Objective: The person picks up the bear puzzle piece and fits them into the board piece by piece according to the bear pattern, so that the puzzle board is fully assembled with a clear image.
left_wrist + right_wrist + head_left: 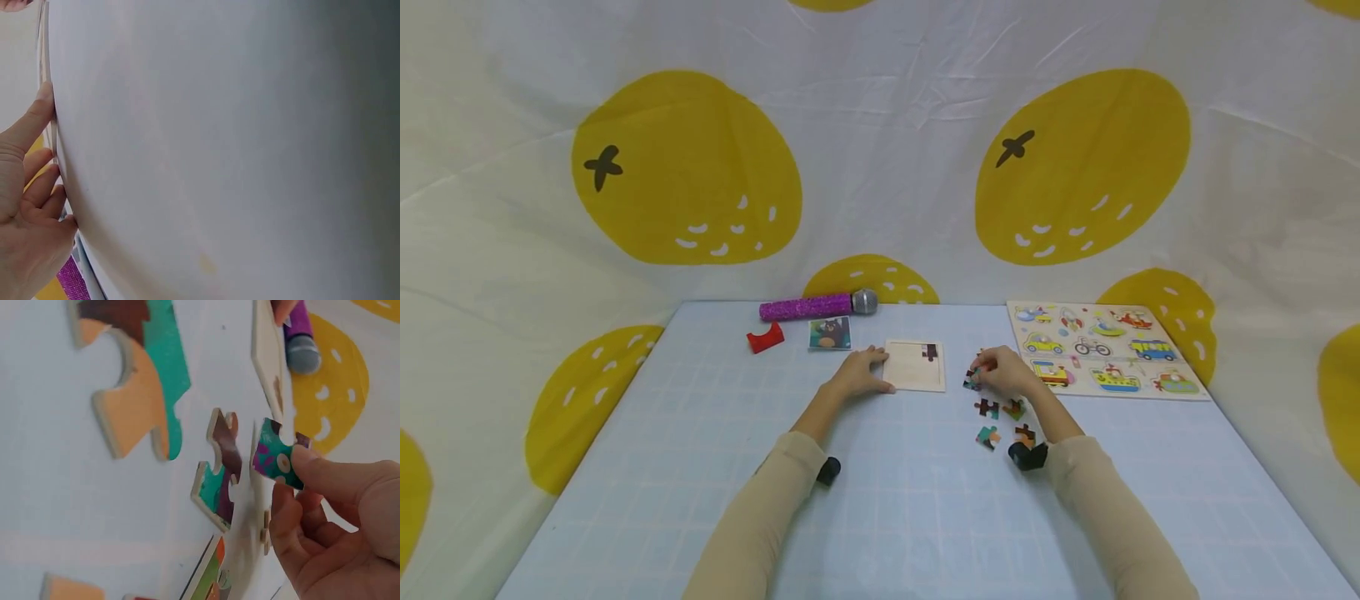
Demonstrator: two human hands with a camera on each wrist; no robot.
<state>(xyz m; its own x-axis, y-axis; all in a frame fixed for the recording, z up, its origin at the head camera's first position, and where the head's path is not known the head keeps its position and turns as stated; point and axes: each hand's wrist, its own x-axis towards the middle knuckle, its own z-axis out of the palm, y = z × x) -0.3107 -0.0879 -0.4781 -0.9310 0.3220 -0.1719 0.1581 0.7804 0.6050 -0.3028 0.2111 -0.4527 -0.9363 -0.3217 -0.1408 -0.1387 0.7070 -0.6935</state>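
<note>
In the head view, a pale wooden puzzle tray (906,368) lies flat, with one brown puzzle piece in its upper right corner. My left hand (855,373) holds the tray at its left side, thumb near the lower corner and fingers near the upper one. My right hand (1004,372) pinches a teal, purple and brown jigsaw piece (273,461) between thumb and fingers, a little right of the tray. Several loose pieces lie near that hand, among them a brown and teal piece (220,469) and an orange, teal and brown piece (140,394).
Beyond my left hand lie a bear picture card (830,334), a red curved block (766,337) and a glittery purple microphone (808,307). A wooden vehicle puzzle board (1105,348) lies at the back right. A fruit-print cloth (887,167) hangs behind the table.
</note>
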